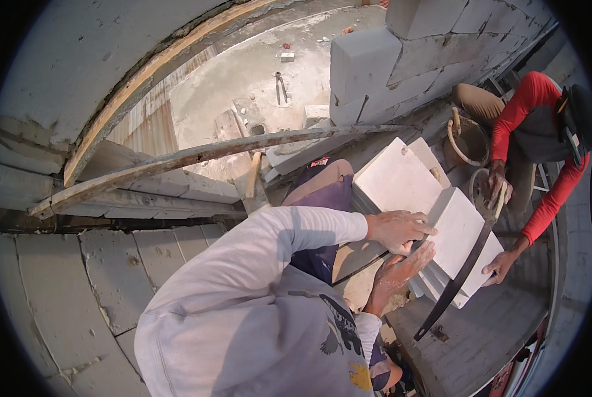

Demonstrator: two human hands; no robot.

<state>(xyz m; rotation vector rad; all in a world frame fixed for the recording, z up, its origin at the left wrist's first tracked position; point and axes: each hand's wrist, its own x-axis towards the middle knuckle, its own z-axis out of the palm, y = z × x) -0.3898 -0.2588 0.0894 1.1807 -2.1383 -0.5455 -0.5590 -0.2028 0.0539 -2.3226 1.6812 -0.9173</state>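
A thick white block (pixel 456 235), seemingly lightweight concrete, lies on other white blocks in front of me. My left hand (pixel 400 230) curls its fingers over the block's near upper edge. Just below it, my right hand (pixel 402 270) presses along the block's near side, fingers bent against it; its fingertips are partly hidden. A co-worker's hand grips the handle of a handsaw (pixel 465 270), whose dark blade slants across the block and past its lower edge. The co-worker's other hand (pixel 501 266) holds the block's far lower corner.
A bucket (pixel 467 142) stands beside the co-worker in red sleeves. A curved strip (pixel 243 144) crosses ahead of me, near a hammer-like wooden handle (pixel 252 173). Pincers (pixel 281 87) lie on the floor beyond. A block wall (pixel 435 59) rises at upper right.
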